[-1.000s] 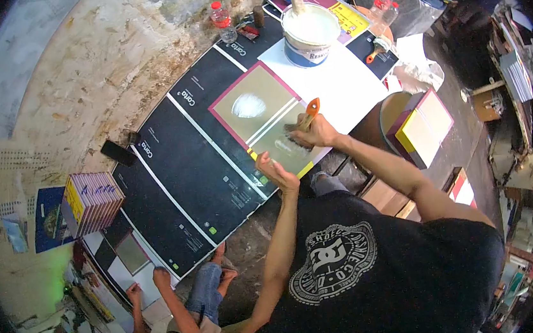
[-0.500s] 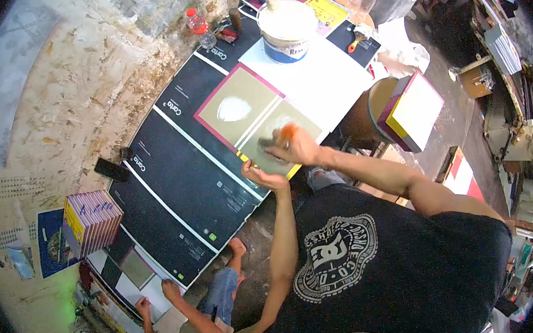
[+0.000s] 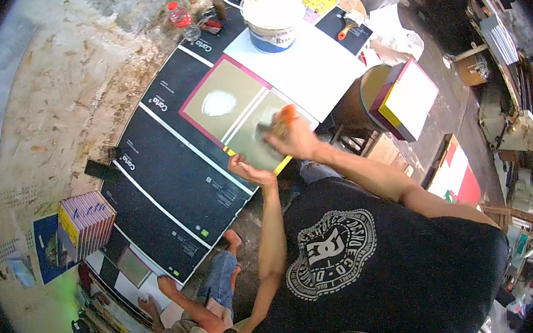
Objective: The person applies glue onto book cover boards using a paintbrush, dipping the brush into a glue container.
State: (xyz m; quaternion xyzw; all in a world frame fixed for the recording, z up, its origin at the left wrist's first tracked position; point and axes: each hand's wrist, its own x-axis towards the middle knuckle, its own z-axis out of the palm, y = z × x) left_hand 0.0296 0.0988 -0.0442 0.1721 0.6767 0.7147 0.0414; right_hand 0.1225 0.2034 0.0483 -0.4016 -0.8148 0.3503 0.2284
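Observation:
My right hand [image 3: 295, 141] grips a paintbrush [image 3: 288, 114] with an orange handle; its dark end is blurred over the lower grey panel of a book cover [image 3: 204, 88]. This cover lies flat, its grey boards edged in maroon and yellow. A white wet-looking patch [image 3: 219, 103] sits on its other panel. At the cover's near edge, by the yellow strip, my left hand [image 3: 253, 170] is palm up with fingers curled against the edge. Beyond the cover stands a bucket [image 3: 272, 21] of whitish paste with a stick in it, on white sheets [image 3: 327, 64].
Black "Carta" boards [image 3: 169, 156] cover the table. A second orange-handled brush [image 3: 344, 30], a bottle [image 3: 183, 23] and a phone [image 3: 101, 171] lie around. A book stack [image 3: 86, 225] stands left, another [image 3: 404, 102] right. A co-worker's arm [image 3: 193, 308] is at lower left.
The view has shifted slightly, so the table sits further left and up. My right hand still has the brush over the same panel. The co-worker's head has come into view and one of their hands moved.

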